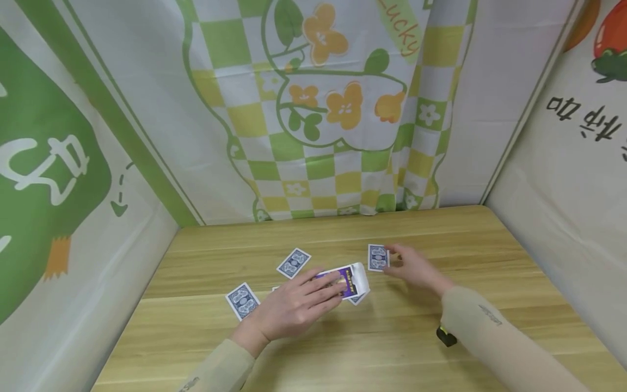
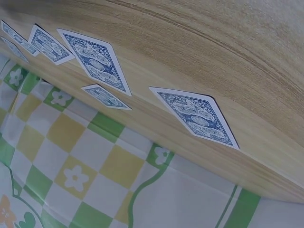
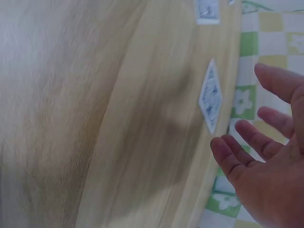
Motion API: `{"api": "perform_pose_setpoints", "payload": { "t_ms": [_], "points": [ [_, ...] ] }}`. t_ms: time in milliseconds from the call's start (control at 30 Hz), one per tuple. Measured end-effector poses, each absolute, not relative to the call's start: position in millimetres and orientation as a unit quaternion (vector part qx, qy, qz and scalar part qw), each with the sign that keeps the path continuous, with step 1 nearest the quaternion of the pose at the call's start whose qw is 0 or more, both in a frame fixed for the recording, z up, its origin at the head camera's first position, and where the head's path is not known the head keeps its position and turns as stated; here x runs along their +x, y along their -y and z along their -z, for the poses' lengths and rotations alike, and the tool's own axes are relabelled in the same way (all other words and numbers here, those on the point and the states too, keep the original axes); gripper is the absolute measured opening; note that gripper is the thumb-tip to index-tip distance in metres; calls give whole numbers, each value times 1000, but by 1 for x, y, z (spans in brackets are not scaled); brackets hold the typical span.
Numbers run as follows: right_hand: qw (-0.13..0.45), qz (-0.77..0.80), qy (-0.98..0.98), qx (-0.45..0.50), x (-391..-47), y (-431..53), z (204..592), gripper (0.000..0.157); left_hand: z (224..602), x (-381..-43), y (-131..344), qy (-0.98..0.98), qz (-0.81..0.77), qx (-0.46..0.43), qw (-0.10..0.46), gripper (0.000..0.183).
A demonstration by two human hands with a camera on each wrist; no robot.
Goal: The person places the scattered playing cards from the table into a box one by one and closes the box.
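A purple card box (image 1: 349, 281) with its white end flap open is held in my left hand (image 1: 299, 299), whose fingers lie across its printed face. Part of a blue-backed playing card (image 1: 359, 298) shows below the box's open end. To the right, my right hand (image 1: 411, 265) reaches over the table with its thumb and fingers apart, fingertips at the right edge of another blue-backed card (image 1: 379, 257). In the right wrist view the right hand (image 3: 266, 152) has loosely bent fingers and nothing between them. The left hand is outside the left wrist view.
More playing cards lie face down on the wooden table (image 1: 392, 348), one card (image 1: 294, 263) behind the left hand and another card (image 1: 243, 301) left of it. A small black and yellow object (image 1: 446, 336) shows by the right forearm. A checkered curtain (image 1: 333, 179) hangs behind the table.
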State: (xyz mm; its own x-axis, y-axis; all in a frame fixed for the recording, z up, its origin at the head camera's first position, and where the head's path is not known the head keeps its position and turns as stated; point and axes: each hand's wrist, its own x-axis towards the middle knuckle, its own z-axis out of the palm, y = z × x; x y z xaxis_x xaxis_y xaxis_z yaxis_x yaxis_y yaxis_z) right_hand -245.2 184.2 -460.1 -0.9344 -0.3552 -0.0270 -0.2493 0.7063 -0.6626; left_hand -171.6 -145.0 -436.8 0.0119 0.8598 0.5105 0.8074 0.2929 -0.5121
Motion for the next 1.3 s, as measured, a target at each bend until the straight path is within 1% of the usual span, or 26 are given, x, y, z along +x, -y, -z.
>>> {"api": "perform_pose_setpoints", "payload": {
  "t_ms": [100,267,567,767,1300],
  "points": [
    [70,307,-932,-178,-252,-183,467,72,437,-172,145,704,-30,-593,389,34],
    [63,285,-942,-166,-263,-180,476,80,438,-172,147,706,-31,-593,387,34],
    [98,280,-950,-104,-277,-176,480,90,440,-173,148,710,-37,-590,382,35],
    [110,260,-955,-93,-282,-172,485,101,439,-173,148,715,-34,-588,377,36],
    [101,232,-964,-80,-284,-164,494,106,437,-171,147,717,-42,-587,373,36]
  ]
}}
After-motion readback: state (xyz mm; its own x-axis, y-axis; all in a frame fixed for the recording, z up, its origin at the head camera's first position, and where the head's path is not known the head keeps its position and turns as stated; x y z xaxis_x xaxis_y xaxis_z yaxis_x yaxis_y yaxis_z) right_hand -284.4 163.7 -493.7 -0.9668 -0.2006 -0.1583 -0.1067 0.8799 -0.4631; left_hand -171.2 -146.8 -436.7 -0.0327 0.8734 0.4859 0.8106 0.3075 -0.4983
